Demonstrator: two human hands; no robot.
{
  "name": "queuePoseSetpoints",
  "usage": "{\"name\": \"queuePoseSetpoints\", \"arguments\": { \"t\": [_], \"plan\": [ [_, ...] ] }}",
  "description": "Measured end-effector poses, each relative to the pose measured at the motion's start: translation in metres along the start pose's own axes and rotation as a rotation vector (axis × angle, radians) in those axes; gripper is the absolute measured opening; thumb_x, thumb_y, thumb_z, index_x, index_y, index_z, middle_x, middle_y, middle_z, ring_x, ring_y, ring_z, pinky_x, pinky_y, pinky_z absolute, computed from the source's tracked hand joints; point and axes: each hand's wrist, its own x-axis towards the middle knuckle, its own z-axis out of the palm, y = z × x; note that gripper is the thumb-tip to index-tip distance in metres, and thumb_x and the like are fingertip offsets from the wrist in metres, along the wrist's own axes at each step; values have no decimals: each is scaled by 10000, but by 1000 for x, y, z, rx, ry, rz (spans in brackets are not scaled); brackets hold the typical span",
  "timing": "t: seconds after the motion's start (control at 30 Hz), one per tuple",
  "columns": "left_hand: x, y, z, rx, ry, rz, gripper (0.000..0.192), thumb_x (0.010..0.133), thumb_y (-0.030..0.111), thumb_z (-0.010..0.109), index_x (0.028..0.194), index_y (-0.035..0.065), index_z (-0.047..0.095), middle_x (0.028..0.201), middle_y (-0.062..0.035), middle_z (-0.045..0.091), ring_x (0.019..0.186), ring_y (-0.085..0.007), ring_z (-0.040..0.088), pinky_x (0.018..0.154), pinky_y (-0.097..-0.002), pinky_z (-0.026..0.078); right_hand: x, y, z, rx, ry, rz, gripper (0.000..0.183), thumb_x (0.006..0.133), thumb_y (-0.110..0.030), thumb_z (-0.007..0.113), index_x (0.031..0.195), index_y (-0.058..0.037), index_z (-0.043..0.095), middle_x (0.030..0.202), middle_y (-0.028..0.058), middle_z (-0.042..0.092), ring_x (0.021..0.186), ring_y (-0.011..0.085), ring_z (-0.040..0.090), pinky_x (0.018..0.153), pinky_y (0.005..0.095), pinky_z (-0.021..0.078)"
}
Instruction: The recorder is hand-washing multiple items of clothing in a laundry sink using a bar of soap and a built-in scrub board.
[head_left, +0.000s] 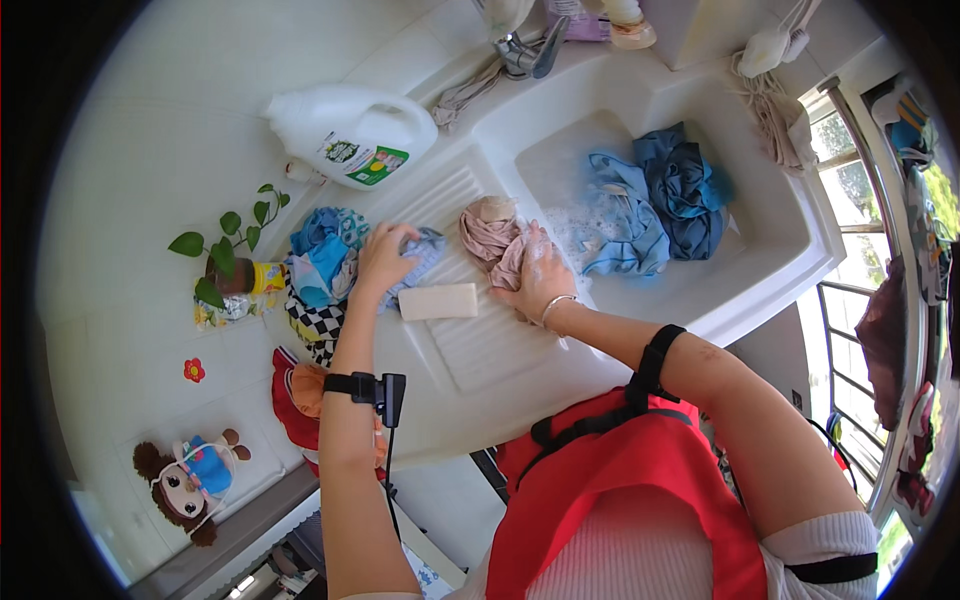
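At the left of the laundry sink's ribbed washboard (472, 352), my left hand (382, 259) grips a crumpled light blue cloth (424, 259) with bent fingers. My right hand (541, 274), wet with suds and wearing a bracelet, holds a bunched dusty-pink cloth (487, 236) against the ribs, beside the basin's edge. A pale rectangular soap bar (439, 301) lies between the hands, nearer to me. Soapy water fills part of the basin (555, 142). In it lie a light blue garment (637, 217) and a dark blue one (679, 191).
Left of my left hand sits a pile of blue patterned clothes (321, 251) and checkered fabric (319, 322). A white detergent jug (360, 135) stands behind the washboard. The chrome faucet (525, 56) is at the back. A potted plant (225, 251) and a doll (196, 480) are leftward.
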Motion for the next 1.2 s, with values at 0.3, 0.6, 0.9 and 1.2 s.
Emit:
{"name": "queuePoseSetpoints", "arguments": {
  "t": [0.3, 0.6, 0.9, 1.2],
  "plan": [
    [-61, -50, 2, 140, 35, 65, 218, 626, -22, 628, 811, 83, 579, 867, -95, 558, 929, -273, 536, 797, -396, 407, -2, -4, -2, -20, -37, 33, 1132, 658, -502, 711, 1395, 31, 37, 1356, 225, 301, 1155, 351, 424, 923, 394, 427],
    [-83, -93, -5, 582, -105, -120, 194, 724, 109, 575, 910, 53, 593, 982, -85, 578, 981, -264, 538, 822, -401, 399, -3, -7, 0, 2, -9, -21, 1069, 678, -464, 697, 1410, -23, 55, 1330, 231, 326, 1139, 370, 446, 896, 415, 443],
    [-83, 32, 25, 66, -24, 228, 469, 598, -2, 634, 1037, 88, 496, 1052, -119, 519, 1004, -312, 499, 838, -405, 397, -3, -6, 3, -13, 30, -17, 1021, 700, -443, 671, 1410, -28, 66, 1330, 228, 338, 1121, 389, 460, 886, 425, 444],
    [-88, -10, 14, -37, 339, -66, 568, 708, 140, 630, 1243, 181, 446, 949, -106, 589, 833, -320, 585, 691, -440, 456, 1, -2, 14, -54, 147, -110, 988, 723, -432, 637, 1412, -38, 49, 1264, 258, 394, 1022, 415, 518, 842, 438, 457]
  ]
}}
